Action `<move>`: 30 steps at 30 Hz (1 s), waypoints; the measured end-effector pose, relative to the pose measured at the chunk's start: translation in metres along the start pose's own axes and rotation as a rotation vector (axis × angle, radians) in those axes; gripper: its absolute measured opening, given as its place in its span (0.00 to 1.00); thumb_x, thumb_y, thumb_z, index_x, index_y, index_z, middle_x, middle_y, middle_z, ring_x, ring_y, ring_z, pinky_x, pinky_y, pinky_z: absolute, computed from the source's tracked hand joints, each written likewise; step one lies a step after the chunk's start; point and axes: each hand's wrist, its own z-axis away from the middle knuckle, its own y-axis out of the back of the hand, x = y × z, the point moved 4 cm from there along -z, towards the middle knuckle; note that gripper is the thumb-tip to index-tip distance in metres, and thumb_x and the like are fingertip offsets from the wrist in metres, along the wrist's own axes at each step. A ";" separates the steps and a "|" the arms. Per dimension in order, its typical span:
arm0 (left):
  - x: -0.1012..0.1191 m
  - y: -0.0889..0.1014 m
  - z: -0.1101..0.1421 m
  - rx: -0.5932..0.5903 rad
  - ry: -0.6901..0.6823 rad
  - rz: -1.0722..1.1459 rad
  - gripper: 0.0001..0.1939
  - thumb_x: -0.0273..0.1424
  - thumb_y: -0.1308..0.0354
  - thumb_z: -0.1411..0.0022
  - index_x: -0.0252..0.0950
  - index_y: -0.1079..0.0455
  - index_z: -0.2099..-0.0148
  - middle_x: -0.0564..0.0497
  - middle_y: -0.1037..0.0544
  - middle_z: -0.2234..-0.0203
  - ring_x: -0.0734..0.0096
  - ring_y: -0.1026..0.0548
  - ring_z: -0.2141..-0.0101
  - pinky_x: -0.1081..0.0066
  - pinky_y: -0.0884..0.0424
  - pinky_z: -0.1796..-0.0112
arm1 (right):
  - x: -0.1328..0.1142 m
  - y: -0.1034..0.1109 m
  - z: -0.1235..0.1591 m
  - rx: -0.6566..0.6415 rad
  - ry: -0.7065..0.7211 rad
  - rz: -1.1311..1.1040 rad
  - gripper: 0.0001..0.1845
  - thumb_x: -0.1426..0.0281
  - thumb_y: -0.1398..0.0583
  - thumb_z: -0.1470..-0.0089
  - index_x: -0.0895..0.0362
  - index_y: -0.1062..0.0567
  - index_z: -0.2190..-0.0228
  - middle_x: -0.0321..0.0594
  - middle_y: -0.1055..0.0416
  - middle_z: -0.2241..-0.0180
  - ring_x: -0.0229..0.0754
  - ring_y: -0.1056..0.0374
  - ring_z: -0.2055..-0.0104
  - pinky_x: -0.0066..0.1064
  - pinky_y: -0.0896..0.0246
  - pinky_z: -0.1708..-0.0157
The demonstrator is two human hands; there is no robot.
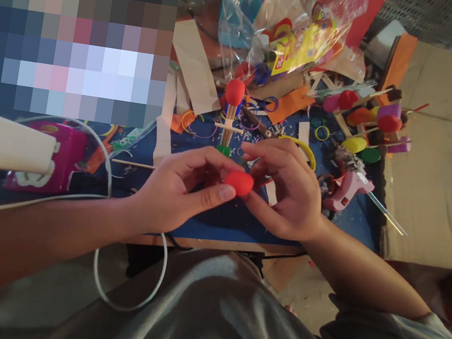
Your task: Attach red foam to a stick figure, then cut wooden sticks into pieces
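Observation:
Both my hands meet over the near edge of the table and pinch a small red clay ball point(238, 183) between their fingertips. My left hand point(178, 190) curls round it from the left, thumb under the ball. From the right, my right hand point(286, 192) closes on the same ball with thumb and fingers. Just behind the hands stands a stick figure point(231, 115) made of wooden sticks with a red ball head and a green base.
The blue-topped table point(227, 220) is littered with paper scraps and rubber bands. A pink glue gun point(348, 188) lies at the right. Behind it sit several coloured clay-and-stick models point(371, 123). A plastic bag of supplies point(297, 33) stands at the back, a magenta box point(55, 158) left, cardboard point(434, 166) right.

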 end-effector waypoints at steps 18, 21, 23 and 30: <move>0.006 0.001 -0.004 -0.067 -0.103 -0.157 0.14 0.42 0.19 0.34 0.42 0.12 0.52 0.47 0.13 0.57 0.65 0.17 0.60 0.67 0.20 0.60 | -0.003 -0.007 -0.001 0.009 0.063 -0.011 0.33 0.66 0.27 0.34 0.54 0.24 0.31 0.49 0.23 0.42 0.43 0.22 0.54 0.31 0.16 0.66; 0.008 0.004 -0.004 0.006 -0.106 -0.042 0.12 0.43 0.20 0.31 0.43 0.13 0.52 0.49 0.12 0.58 0.65 0.16 0.58 0.66 0.18 0.56 | 0.001 -0.007 0.001 0.016 0.038 -0.038 0.35 0.62 0.25 0.34 0.51 0.25 0.30 0.47 0.24 0.41 0.38 0.24 0.62 0.30 0.18 0.70; 0.005 0.005 -0.004 0.034 -0.041 0.031 0.15 0.45 0.19 0.33 0.43 0.13 0.53 0.49 0.11 0.58 0.64 0.15 0.57 0.64 0.16 0.53 | 0.002 -0.006 0.001 0.023 0.021 -0.056 0.36 0.59 0.25 0.33 0.50 0.25 0.30 0.48 0.24 0.41 0.36 0.25 0.65 0.30 0.20 0.71; -0.004 -0.001 -0.003 -0.083 0.087 0.085 0.23 0.44 0.15 0.39 0.37 0.14 0.48 0.46 0.09 0.55 0.62 0.12 0.56 0.67 0.15 0.51 | -0.003 0.002 -0.005 -0.003 0.156 0.164 0.23 0.56 0.27 0.29 0.48 0.17 0.38 0.43 0.19 0.50 0.47 0.19 0.50 0.42 0.15 0.50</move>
